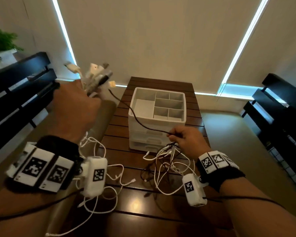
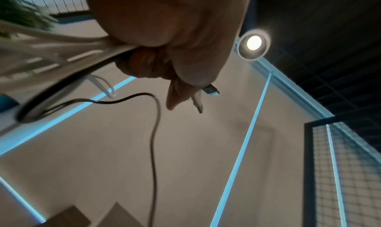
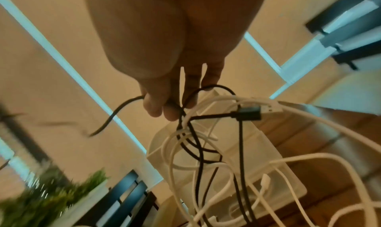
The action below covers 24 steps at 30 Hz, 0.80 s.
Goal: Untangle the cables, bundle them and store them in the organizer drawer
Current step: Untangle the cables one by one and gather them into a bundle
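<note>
Presently: left hand (image 1: pixel 78 101), upper left, grip closed round plug ends (image 1: pixel 96 74); right hand (image 1: pixel 186 139), centre, pinches black cable (image 1: pixel 135 117). Tangle (image 1: pixel 166 161) on desk (image 1: pixel 161 211) before organizer (image 1: pixel 157 113). Best draw black cable out slowly, easing knots.

The desk (image 1: pixel 161 207) is dark slatted wood with a glossy varnish that throws back a lamp glare. On it stands the organizer (image 1: pixel 156 117) — smooth matt white plastic, its drawer fronts slightly translucent. In front of the organizer lie the cables (image 1: pixel 164 165), white ones smooth and rubbery, black ones (image 3: pixel 240 142) matt — one black plug shows a bright metal tip.
</note>
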Each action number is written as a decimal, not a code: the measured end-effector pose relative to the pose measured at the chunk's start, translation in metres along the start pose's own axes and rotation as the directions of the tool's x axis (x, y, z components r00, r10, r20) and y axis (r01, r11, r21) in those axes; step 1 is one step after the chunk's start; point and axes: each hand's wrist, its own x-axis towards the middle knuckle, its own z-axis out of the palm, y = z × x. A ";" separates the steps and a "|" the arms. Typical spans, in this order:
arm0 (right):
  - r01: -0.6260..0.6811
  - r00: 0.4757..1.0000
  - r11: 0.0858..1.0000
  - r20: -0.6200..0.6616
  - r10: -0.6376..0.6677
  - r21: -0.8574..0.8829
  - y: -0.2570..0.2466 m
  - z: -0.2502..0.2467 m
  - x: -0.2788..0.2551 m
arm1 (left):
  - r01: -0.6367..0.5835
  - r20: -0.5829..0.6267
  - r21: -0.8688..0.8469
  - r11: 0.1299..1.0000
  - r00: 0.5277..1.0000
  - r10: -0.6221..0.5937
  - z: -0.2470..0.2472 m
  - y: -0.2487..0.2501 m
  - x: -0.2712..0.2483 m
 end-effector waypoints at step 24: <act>-0.080 0.966 0.994 0.242 0.096 -0.075 0.001 0.017 0.000 | 0.160 0.326 -0.204 0.966 0.941 -0.087 0.029 0.017 -0.023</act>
